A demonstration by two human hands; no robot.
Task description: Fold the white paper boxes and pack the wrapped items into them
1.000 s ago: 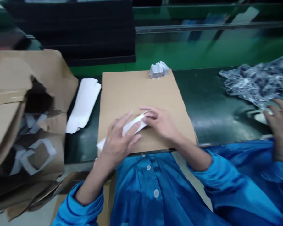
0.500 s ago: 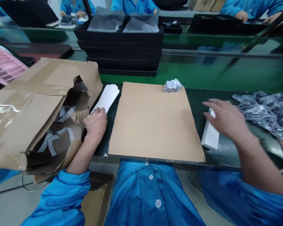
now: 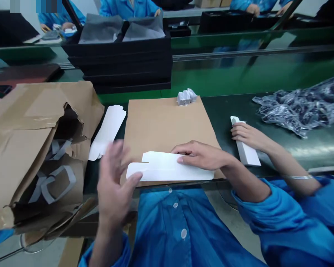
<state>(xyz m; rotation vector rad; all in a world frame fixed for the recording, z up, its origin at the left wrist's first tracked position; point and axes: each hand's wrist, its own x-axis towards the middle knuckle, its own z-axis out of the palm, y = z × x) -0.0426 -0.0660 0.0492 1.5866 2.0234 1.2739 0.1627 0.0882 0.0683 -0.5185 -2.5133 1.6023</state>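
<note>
A flat, folded white carton (image 3: 161,167) lies across the front of a brown cardboard sheet (image 3: 161,122). My right hand (image 3: 203,155) grips it near its right end, thumb in front and fingers behind. Beside the carton's left end, my left hand (image 3: 114,185) is raised and slightly blurred, fingers apart and holding nothing. Left of the sheet lies a stack of white flat cartons (image 3: 107,129). To the right, a co-worker's hand (image 3: 250,137) rests on an upright-sided white box (image 3: 247,154) with an open end flap.
A torn carton (image 3: 30,111) with paper strips inside stands at left. Crumpled white paper (image 3: 187,97) sits at the sheet's back edge. Plastic-bagged items (image 3: 297,111) heap at right. Stacked black trays (image 3: 122,63) stand behind; people in blue work across the line.
My right hand has moved from the white box to the sheet and now grips a flat carton. My left hand has left the stack and opened. A co-worker's hand has reached the box.
</note>
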